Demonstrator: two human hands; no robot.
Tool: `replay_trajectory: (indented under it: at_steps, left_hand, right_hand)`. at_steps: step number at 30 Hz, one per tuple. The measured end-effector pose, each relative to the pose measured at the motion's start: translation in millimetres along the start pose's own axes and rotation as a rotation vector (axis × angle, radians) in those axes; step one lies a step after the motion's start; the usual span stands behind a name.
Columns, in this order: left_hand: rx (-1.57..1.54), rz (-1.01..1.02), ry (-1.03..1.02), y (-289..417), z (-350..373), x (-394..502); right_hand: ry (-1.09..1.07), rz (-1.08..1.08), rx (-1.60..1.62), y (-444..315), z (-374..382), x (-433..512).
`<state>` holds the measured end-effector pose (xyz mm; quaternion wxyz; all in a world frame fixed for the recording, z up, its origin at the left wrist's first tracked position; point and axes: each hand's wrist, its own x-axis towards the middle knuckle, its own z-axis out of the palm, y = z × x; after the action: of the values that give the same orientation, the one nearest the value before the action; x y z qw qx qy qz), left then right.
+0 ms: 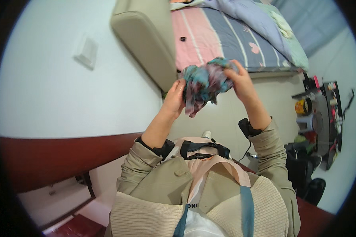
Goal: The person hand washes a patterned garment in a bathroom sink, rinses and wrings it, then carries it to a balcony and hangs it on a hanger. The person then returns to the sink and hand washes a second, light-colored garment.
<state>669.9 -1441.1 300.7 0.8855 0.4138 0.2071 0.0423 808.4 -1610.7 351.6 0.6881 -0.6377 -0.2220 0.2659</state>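
A crumpled, thin cloth in teal and mauve (206, 84) is held up in the air between my two hands. My left hand (175, 97) grips its left side, with part of the cloth hanging down beside the palm. Its right side is pinched in the fingers of my right hand (238, 77). Folds of the cloth hide some fingertips of both hands. Beyond the cloth lies a bed with a pink and grey striped sheet (192, 38).
A beige headboard (146, 44) stands beside a white wall. A lilac quilt (243, 17) lies on the bed, with a small black object (182, 38) near the headboard. At right are a cluttered dark desk (324, 118) and a black chair (298, 166). Red-brown wood (71, 157) runs along the left.
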Motion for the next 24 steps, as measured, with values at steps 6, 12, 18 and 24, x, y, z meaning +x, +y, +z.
replay_trajectory:
  at_steps: [6,12,18,24]
  left_hand:
    - [0.607,-0.21,-0.203,-44,86,44]
    - [0.966,0.028,-0.552,-99,206,91]
    - [0.988,0.384,-0.941,-174,347,120]
    - [0.732,0.134,-0.865,-230,435,181]
  right_hand:
    - [0.248,-0.048,0.537,-31,-146,-61]
    - [0.327,-0.079,0.524,-31,-254,-111]
    - [0.427,-0.09,0.483,-46,-311,-145]
    - [0.551,-0.077,0.309,-38,-413,-165]
